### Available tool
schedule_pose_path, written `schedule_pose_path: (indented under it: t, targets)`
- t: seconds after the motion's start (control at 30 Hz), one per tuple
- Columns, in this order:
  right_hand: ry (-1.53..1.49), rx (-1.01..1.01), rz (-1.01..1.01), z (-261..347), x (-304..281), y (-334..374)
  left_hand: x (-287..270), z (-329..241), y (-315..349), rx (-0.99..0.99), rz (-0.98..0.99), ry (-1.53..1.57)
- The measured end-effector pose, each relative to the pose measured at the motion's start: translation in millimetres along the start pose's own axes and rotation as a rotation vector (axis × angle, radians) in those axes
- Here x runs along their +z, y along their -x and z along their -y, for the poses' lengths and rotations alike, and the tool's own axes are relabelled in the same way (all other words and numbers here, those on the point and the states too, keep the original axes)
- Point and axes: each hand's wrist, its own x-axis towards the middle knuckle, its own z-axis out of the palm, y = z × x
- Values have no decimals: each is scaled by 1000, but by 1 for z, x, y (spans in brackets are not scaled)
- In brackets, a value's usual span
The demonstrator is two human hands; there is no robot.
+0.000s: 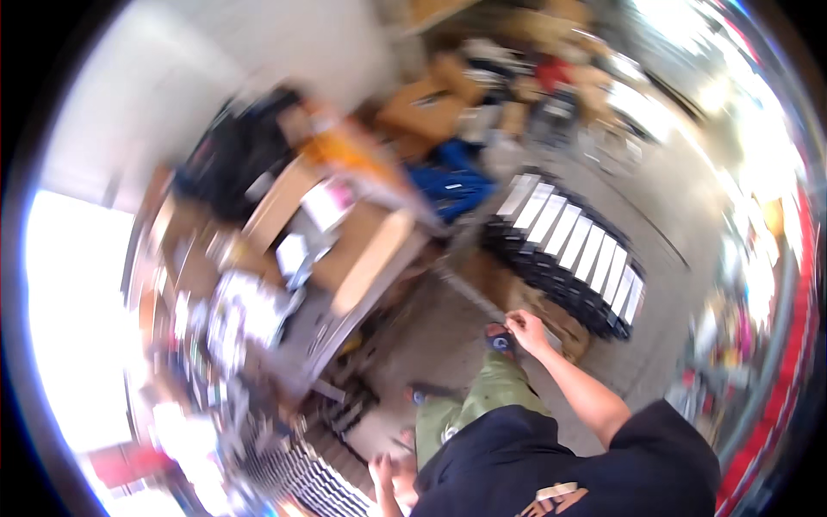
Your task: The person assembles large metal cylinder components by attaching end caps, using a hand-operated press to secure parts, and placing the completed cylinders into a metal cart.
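My right hand (525, 331) is stretched forward, over my sandalled foot (499, 339). Its fingers look curled together; whether anything small is between them is hidden. A thin pale strip (469, 295) runs along the floor toward that hand, and I cannot tell if they touch. At the lower edge, my left hand (381, 472) hangs low beside my green trousers (504, 388), smeared by motion, its grip unclear. Ahead of my right hand stands a row of black pieces with white tops (571, 241), several side by side, near flat brown cardboard (551, 319).
A cluttered workbench (320, 349) on the left bears an open cardboard box (357, 241) and plastic-wrapped items. Behind it are a black bag (237, 159) and a blue item (450, 183). Cartons (431, 108) pile up at the back. More striped stacked pieces (310, 482) lie lower left.
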Motion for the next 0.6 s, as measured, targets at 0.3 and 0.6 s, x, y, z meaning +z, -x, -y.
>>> schedule_pose_path:
  t: [0.3,0.6]
  targets:
    - [465,-226,664,84,261,22,-34,137,-82,-169,-165,20]
    - [885,-183,873,103,515,92,-60,285,-309,-576,-293,213]
